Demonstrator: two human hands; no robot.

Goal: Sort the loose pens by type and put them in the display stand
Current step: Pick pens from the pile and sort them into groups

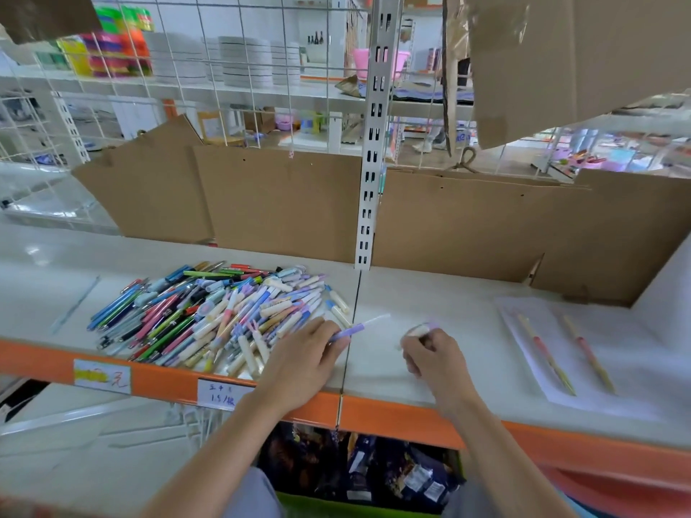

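Left hand (304, 355) around purple pen (359, 327)

Glossy plastic pens (209, 315); matt brown cardboard (276, 203); smooth pale shelf (430, 293).

Bare shelf (441, 293) between pen pile (209, 315) and clear stand (583, 353), cardboard (280, 200) behind

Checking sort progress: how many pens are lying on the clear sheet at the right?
2. One pen lies on the left half of the clear sheet, the other pen beside it to the right, roughly parallel. None seems hidden there.
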